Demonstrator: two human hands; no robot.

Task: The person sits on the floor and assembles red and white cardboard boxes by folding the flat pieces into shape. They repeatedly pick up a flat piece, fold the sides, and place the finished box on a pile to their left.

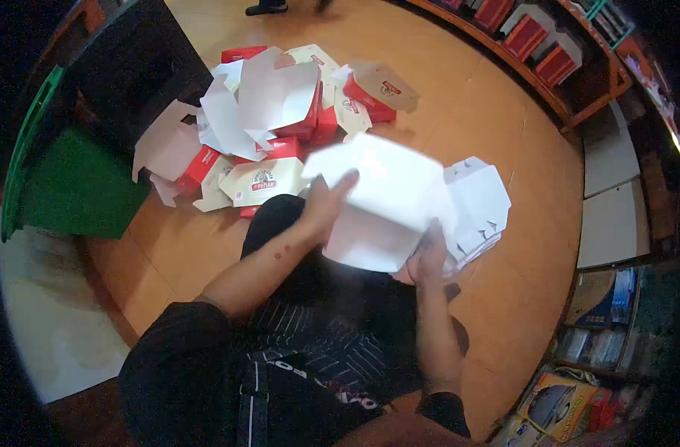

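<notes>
Between my two hands is a white cardboard box (381, 182), partly folded, with its lid flap raised and its edges blurred by motion. My left hand (329, 205) grips its left side, thumb on the inner face. At the lower right corner my right hand (428, 253) is closed on the same box. Just right of it lies a stack of flat white box blanks (478, 201) with cut slots, on the floor beside my leg. Beyond my left knee, a heap of folded red and cream boxes (265, 181) spreads over the floor, several with open lids.
Orange tiles cover the floor (533, 261). To the left stand a green panel (79, 182) and a dark piece of furniture (142, 59). A shelf (496, 48) holding more red boxes runs along the far right, and packaged goods (560, 406) sit at the near right. Someone's dark shoe (267, 9) shows at the top.
</notes>
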